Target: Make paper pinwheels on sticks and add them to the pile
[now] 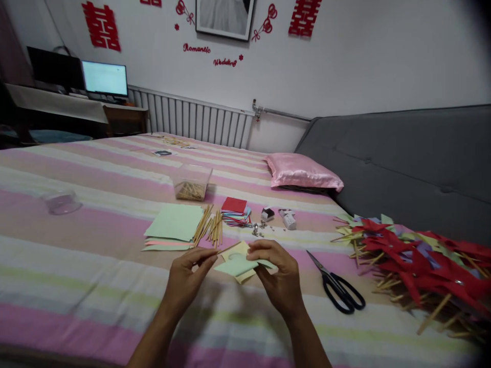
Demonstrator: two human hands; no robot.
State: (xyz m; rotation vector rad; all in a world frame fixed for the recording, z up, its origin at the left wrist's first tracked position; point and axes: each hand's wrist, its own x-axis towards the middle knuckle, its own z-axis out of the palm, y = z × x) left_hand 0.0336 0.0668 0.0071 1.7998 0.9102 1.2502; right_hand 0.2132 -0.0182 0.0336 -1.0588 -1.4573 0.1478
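Note:
My right hand (278, 271) is closed, its thumb and fingers gripping a partly folded pinwheel (238, 265) of pale green and yellow paper. At the paper's left side, my left hand (194, 271) pinches what looks like a thin wooden stick (228, 249) running along the paper's upper edge. Behind the hands lie a stack of pale green sheets (174, 222), loose wooden sticks (209, 227) and a pile of small coloured paper squares (235, 206). Small metal fasteners (258, 230) are scattered beside two little boxes (287, 219).
Black-handled scissors (337, 286) lie open to the right. Beyond them is a heap of finished pinwheels (414, 250). A clear box (192, 184) of sticks, a clear lid-like container (62, 202) and a pink pillow (303, 171) rest on the striped bed (95, 276).

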